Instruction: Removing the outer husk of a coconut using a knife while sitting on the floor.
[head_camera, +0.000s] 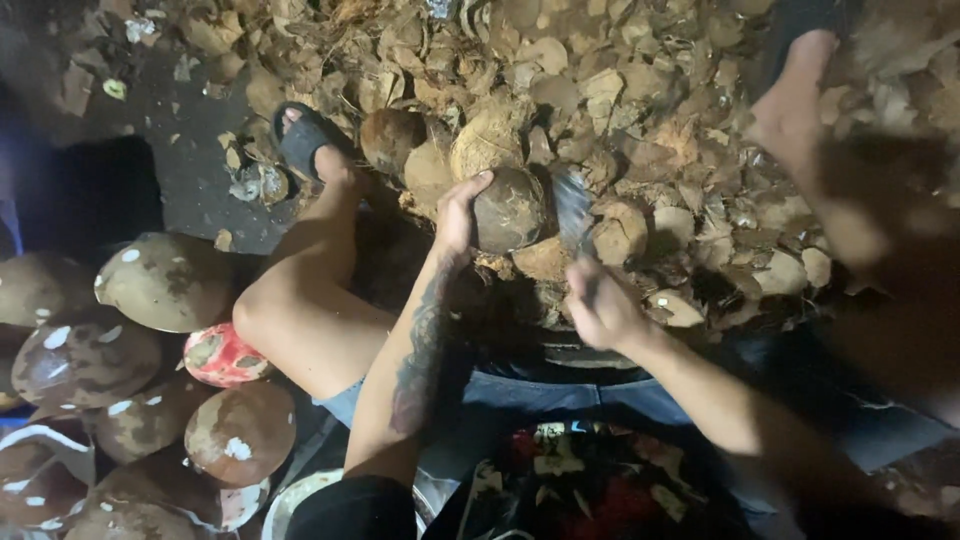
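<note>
Husk-strewn ground; coconut against left fingers.

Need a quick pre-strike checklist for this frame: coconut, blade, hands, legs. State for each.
1. Left hand grips the coconut: ok, fingers wrap its left side and top.
2. Coconut seated steady: cannot tell, it rests among loose husk pieces.
3. Right hand has the blade firmly: cannot tell, both are motion-blurred.
4. Blade clear of the left fingers: ok for now, blade sits on the coconut's right side, fingers on the left.
5. Legs out of the swing path: not ok, the bare left leg and sandalled foot lie close beside the coconut.
6. Lighting: not ok, scene is dim with deep shadow.
</note>
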